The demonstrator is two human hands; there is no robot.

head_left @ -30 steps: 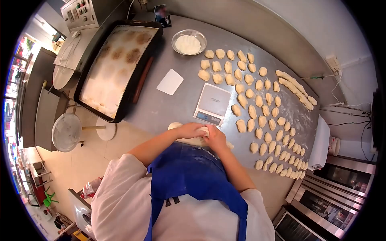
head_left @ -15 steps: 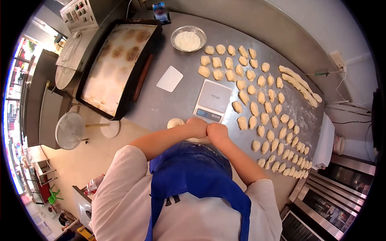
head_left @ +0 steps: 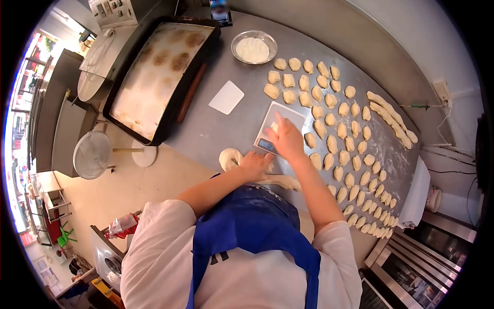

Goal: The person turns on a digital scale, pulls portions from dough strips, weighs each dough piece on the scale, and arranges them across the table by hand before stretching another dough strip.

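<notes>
While the right hand [head_left: 286, 138], partly curled, is over the scale [head_left: 293, 117] (blurred; grip cannot be told), a dough piece [head_left: 274, 126] shows against it. The left hand [head_left: 254, 166], loosely bent, lies by the strip [head_left: 282, 181] on the surface [head_left: 206, 131], hold unclear.

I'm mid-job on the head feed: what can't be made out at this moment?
Scale reading: head view, digits too small and blurred.
Dough piece at the right hand: head view, blur and the fingers obscure its shape and whether it touches the scale.
Dough beneath the left hand: head view, covered by that hand.
Phone: head view, top cut off by the upper edge; screen too small to read.
</notes>
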